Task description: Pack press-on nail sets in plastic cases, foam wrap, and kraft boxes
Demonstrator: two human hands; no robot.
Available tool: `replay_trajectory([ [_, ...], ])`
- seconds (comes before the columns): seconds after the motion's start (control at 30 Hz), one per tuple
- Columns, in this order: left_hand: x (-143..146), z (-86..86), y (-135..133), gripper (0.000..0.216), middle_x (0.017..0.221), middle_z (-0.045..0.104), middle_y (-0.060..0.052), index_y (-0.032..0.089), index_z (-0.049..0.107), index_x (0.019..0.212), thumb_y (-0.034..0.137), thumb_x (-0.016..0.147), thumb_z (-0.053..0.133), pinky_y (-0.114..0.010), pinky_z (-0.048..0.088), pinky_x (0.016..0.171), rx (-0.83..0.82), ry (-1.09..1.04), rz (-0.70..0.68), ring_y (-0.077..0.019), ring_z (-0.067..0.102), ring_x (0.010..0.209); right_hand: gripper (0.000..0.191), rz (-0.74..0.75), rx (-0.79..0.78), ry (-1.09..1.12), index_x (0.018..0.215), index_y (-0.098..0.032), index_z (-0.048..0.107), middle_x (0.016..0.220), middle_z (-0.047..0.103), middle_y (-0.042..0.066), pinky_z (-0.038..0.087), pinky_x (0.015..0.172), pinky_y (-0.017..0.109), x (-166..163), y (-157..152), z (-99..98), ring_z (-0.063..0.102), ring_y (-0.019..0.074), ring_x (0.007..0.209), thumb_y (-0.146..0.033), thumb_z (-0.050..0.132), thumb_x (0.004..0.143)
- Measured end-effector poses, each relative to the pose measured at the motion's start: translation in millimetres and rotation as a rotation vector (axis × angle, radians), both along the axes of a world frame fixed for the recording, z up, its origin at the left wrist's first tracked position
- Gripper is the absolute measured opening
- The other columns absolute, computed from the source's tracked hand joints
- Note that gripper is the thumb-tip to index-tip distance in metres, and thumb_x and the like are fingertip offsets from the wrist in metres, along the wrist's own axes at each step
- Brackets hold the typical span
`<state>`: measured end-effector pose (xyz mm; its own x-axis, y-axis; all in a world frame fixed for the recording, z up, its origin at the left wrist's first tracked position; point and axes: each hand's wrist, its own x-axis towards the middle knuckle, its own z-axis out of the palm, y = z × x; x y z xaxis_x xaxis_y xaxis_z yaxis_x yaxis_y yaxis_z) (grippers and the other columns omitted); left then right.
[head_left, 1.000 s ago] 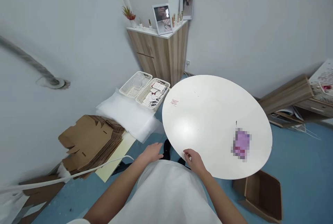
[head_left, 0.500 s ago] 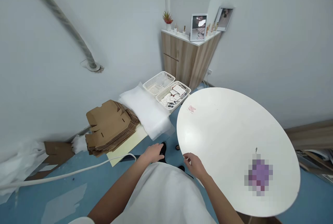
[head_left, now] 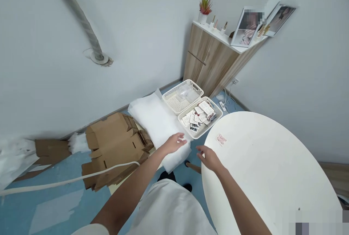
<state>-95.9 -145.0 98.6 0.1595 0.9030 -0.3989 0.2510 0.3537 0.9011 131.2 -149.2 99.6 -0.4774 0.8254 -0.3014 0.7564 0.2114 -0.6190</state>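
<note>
My left hand (head_left: 174, 143) reaches forward over a stack of white foam sheets (head_left: 152, 116), fingers apart and slightly curled, holding nothing. Just left of the round white table's (head_left: 261, 166) edge is my right hand (head_left: 209, 158), its fingers loosely bent and apart with nothing in them. Ahead of both hands, a white plastic basket (head_left: 209, 126) holds several cards (head_left: 205, 107), some with small dark pieces on them. Behind it stands a second white basket (head_left: 173, 102) with clear plastic packaging (head_left: 187, 93) inside. A small card with pink pieces (head_left: 221, 139) lies near the table's left edge.
Flattened brown cardboard boxes (head_left: 114, 133) are stacked at the left, with a white hose (head_left: 68, 181) crossing in front. A wooden corner cabinet (head_left: 209, 58) carries a potted plant (head_left: 203, 16) and picture frames (head_left: 248, 27). Cables (head_left: 226, 100) lie on the floor beside it.
Both hands have moved forward, the left one from beside my shoe to over the foam sheets. The view has shifted closer to the baskets, and the table sits further right and lower.
</note>
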Motion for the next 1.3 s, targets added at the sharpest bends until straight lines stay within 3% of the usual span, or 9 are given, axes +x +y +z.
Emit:
replay_trajectory([
  [0.1,-5.8,-6.6,64.0,0.046,0.107,0.058,-0.011,0.017,0.055,0.104,0.05,0.072,0.053,-0.034,0.042,0.083,-0.057,-0.189,0.303,-0.0213,0.055,0.098,0.031,0.01,0.057,-0.022,0.105,-0.019,0.055,0.1,0.061,0.008,0.045,0.075,0.034,-23.9,59.7,3.0,0.058,0.019,0.081,-0.026,0.046,0.077],
  [0.23,-15.8,-19.2,143.2,0.05,0.117,0.052,-0.012,0.019,0.053,0.106,0.056,0.073,0.05,-0.035,0.038,0.089,-0.103,-0.374,0.551,-0.0216,0.051,0.106,0.028,-0.03,0.146,-0.003,0.101,-0.018,0.058,0.098,0.062,0.009,0.044,0.079,0.037,-51.4,134.6,0.9,0.056,0.0216,0.09,-0.026,0.046,0.077],
  [0.37,-25.4,-34.9,203.3,0.068,0.133,0.037,-0.013,0.022,0.042,0.122,0.067,0.071,0.04,-0.037,0.031,0.097,-0.248,-0.547,0.674,-0.0239,0.038,0.121,0.034,-0.21,0.17,0.085,0.102,-0.016,0.056,0.095,0.062,0.008,0.046,0.078,0.037,-72.6,200.0,-17.0,0.058,0.019,0.084,-0.014,0.045,0.07],
  [0.5,-31.7,-53.7,240.6,0.08,0.139,0.028,-0.013,0.021,0.032,0.13,0.073,0.07,0.029,-0.038,0.028,0.099,-0.353,-0.675,0.758,-0.0246,0.028,0.127,0.05,-0.304,0.126,0.269,0.111,-0.016,0.051,0.102,0.06,0.008,0.046,0.084,0.038,-95.0,252.5,-43.9,0.058,0.0177,0.09,-0.006,0.041,0.063],
  [0.7,-30.6,-81.5,268.7,0.08,0.141,0.024,-0.013,0.019,0.028,0.133,0.072,0.073,0.023,-0.039,0.025,0.101,-0.367,-0.822,0.838,-0.0243,0.019,0.131,0.064,-0.196,0.14,0.272,0.123,-0.018,0.039,0.127,0.045,0.009,0.034,0.097,0.049,-125.5,304.3,-70.8,0.04,0.0246,0.119,-0.009,0.046,0.06],
  [0.93,-19.7,-102.3,281.8,0.07,0.139,0.027,-0.009,0.021,0.028,0.133,0.066,0.079,0.022,-0.041,0.02,0.104,-0.296,-0.908,0.882,-0.0234,0.018,0.131,0.067,-0.093,0.124,0.215,0.128,-0.017,0.03,0.135,0.034,0.008,0.02,0.105,0.05,-136.9,333.9,-90.2,0.03,0.0271,0.125,-0.022,0.054,0.066],
  [1.1,-19.9,-96.9,276.8,0.072,0.137,0.032,-0.01,0.02,0.031,0.131,0.067,0.078,0.021,-0.042,0.017,0.104,-0.288,-0.887,0.917,-0.0235,0.022,0.13,0.066,-0.101,0.134,0.209,0.127,-0.015,0.032,0.133,0.037,0.01,0.02,0.105,0.05,-137.1,331.0,-90.1,0.032,0.0282,0.124,-0.028,0.057,0.067],
  [1.3,-19.2,-77.6,257.4,0.071,0.132,0.038,-0.009,0.023,0.036,0.128,0.069,0.077,0.018,-0.039,0.022,0.103,-0.252,-0.821,0.979,-0.0217,0.026,0.128,0.056,-0.188,0.184,0.298,0.12,-0.017,0.039,0.124,0.045,0.01,0.028,0.101,0.048,-137.0,308.5,-72.8,0.041,0.0258,0.115,-0.037,0.053,0.07],
])
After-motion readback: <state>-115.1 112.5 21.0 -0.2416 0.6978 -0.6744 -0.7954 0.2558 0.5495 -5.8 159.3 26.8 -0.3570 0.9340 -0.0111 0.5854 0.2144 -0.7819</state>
